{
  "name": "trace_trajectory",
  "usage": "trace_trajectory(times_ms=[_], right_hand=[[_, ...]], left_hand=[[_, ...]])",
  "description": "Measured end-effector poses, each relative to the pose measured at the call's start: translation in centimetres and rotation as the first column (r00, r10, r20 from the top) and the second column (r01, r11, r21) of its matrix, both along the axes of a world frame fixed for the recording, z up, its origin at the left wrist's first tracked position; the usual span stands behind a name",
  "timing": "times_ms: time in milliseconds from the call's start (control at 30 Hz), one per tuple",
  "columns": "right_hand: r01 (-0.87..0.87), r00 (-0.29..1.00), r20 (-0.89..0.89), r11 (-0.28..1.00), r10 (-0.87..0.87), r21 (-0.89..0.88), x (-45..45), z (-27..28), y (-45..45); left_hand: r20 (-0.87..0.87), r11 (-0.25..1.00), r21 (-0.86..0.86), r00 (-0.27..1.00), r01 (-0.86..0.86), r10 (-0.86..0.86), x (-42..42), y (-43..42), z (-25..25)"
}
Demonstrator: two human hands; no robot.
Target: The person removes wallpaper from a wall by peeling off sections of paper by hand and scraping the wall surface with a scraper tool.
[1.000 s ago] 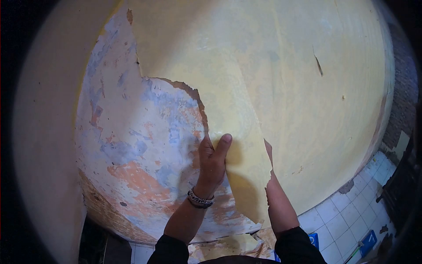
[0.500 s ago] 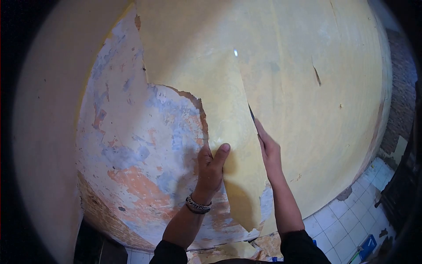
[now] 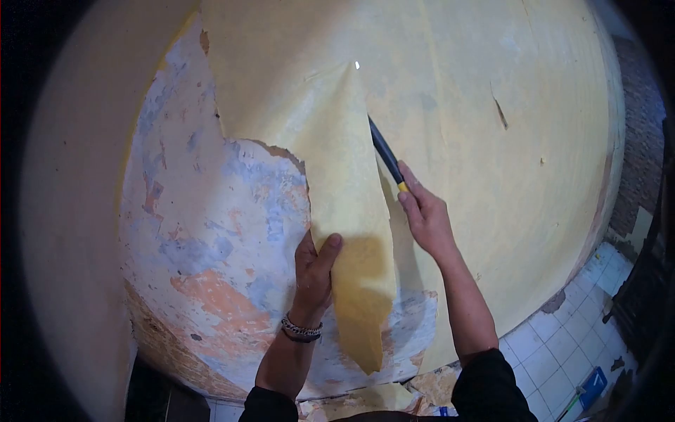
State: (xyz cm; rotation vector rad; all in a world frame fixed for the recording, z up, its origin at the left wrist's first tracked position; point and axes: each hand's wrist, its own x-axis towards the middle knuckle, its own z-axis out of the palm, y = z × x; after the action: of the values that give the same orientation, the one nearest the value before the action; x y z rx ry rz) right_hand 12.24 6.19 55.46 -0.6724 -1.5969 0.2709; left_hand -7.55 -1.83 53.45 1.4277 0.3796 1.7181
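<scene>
A loose strip of yellowish wallpaper (image 3: 351, 211) hangs away from the wall, its lower end torn to a point. My left hand (image 3: 313, 274), with a chain bracelet at the wrist, pinches the strip's left edge, thumb in front and fingers hidden behind. My right hand (image 3: 427, 214) is closed round a scraper-like tool (image 3: 385, 151) with a dark shaft and a yellow band. The tool slants up behind the strip's right edge, so its head is mostly hidden. A small bright spot shows at the strip's top, perhaps the blade's tip.
Left of the strip lies stripped wall (image 3: 211, 232) with white, blue and orange patches. Wallpaper still covers the right side, with a small slit (image 3: 499, 112). Torn scraps (image 3: 365, 401) lie below. A blue object (image 3: 593, 387) rests on the white floor tiles (image 3: 541, 359) at lower right.
The strip's right side has come further off the wall, baring more patchy surface behind it. My right hand has risen slightly, showing the tool's shaft. My left hand has shifted left in view.
</scene>
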Motion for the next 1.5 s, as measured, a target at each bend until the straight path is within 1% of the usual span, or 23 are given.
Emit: trace_trajectory(times_ms=[100,167,200,233,300,400,433,500,533,667,733,767,833,900,967,1000,1067,1100,1167,1300,1367,1433,1500], right_hand=[[0.043,0.998,0.029,0.993,-0.047,0.106,0.3,-0.8,-1.6],[-0.014,0.999,0.049,0.998,0.017,-0.054,0.9,-3.0,-3.0],[-0.092,0.996,-0.002,0.985,0.093,-0.142,1.0,-4.9,-3.3],[-0.172,0.985,-0.058,0.959,0.163,-0.223,1.0,-7.1,-3.5],[-0.27,0.961,-0.143,0.924,0.238,-0.272,0.5,-11.3,-4.8],[-0.457,0.877,-0.347,0.796,0.331,-0.397,-0.6,-17.4,-7.1],[-0.501,0.852,-0.394,0.753,0.344,-0.426,-0.8,-19.3,-7.9],[-0.582,0.796,-0.497,0.662,0.345,-0.473,-1.0,-22.3,-9.9],[-0.58,0.803,-0.484,0.642,0.347,-0.502,-0.7,-23.8,-10.8],[-0.653,0.749,-0.578,0.513,0.325,-0.557,1.6,-30.4,-13.8],[-0.62,0.782,-0.533,0.484,0.322,-0.617,3.1,-32.8,-14.9],[-0.622,0.781,-0.528,0.48,0.333,-0.618,3.7,-34.0,-15.5],[-0.392,0.919,-0.287,0.562,0.269,-0.729,4.3,-36.1,-16.3],[-0.397,0.918,-0.304,0.595,0.255,-0.699,4.0,-36.9,-16.7],[-0.393,0.919,-0.316,0.623,0.237,-0.676,3.9,-37.8,-16.9],[-0.344,0.937,-0.27,0.699,0.22,-0.627,3.7,-38.4,-16.6],[-0.291,0.955,-0.223,0.771,0.196,-0.567,4.1,-38.7,-16.4],[-0.268,0.963,-0.155,0.754,0.219,-0.599,4.6,-38.4,-16.3],[-0.24,0.967,-0.088,0.741,0.238,-0.627,5.1,-37.2,-16.4],[-0.231,0.967,-0.061,0.753,0.247,-0.616,5.7,-37.1,-17.3],[-0.194,0.974,-0.024,0.772,0.226,-0.605,5.9,-37.3,-17.6],[-0.149,0.982,-0.011,0.743,0.187,-0.653,6.1,-36.0,-18.7],[-0.155,0.983,-0.031,0.737,0.179,-0.657,6.4,-36.6,-19.0]], left_hand=[[0.028,1.0,-0.014,0.999,-0.023,0.024,-0.3,0.9,-1.0],[0.017,0.985,0.133,0.993,-0.114,0.113,-2.2,1.0,-0.9],[0.229,0.997,-0.073,0.973,-0.017,0.033,-3.4,1.3,-0.1],[0.268,0.983,0.049,0.946,0.176,-0.182,-4.2,0.5,1.8],[0.287,0.92,0.244,0.883,0.307,-0.371,-4.5,-1.1,6.1],[0.153,0.908,0.396,0.965,0.137,-0.212,-6.7,-0.8,10.4],[0.149,0.907,0.399,0.967,0.132,-0.206,-7.8,-0.4,11.4],[0.048,0.926,0.362,0.994,-0.106,0.095,-11.0,1.1,13.0],[-0.006,0.953,0.302,0.999,-0.033,0.037,-12.3,1.5,13.5],[0.12,0.881,0.304,0.932,-0.362,0.341,-14.0,4.6,14.0],[-0.044,0.571,0.386,0.604,-0.725,0.796,-17.1,7.2,13.0],[-0.037,0.561,0.384,0.595,-0.733,0.803,-17.3,7.2,12.5],[-0.107,0.37,0.611,0.39,-0.7,0.915,-16.1,7.2,11.3],[-0.146,0.478,0.533,0.481,-0.698,0.865,-13.0,6.7,10.9],[0.065,-0.01,0.696,0.049,-0.718,0.997,-9.4,5.7,10.7],[0.063,-0.007,0.692,0.05,-0.722,0.997,-8.6,5.9,10.6],[0.081,-0.169,0.89,-0.219,-0.422,0.972,-7.0,6.2,11.2],[0.084,-0.171,0.889,-0.215,-0.424,0.973,-6.1,6.0,11.3],[-0.095,0.031,0.952,-0.198,-0.306,0.976,-4.2,5.5,11.8],[-0.126,0.078,0.953,-0.149,-0.291,0.981,-3.0,8.1,13.3],[-0.008,-0.025,0.962,-0.119,-0.27,0.993,-3.3,9.7,13.7],[-0.224,0.202,0.852,0.013,-0.482,0.975,-3.1,9.8,13.9],[-0.154,0.142,0.874,0.012,-0.464,0.988,-2.9,9.2,14.0]])
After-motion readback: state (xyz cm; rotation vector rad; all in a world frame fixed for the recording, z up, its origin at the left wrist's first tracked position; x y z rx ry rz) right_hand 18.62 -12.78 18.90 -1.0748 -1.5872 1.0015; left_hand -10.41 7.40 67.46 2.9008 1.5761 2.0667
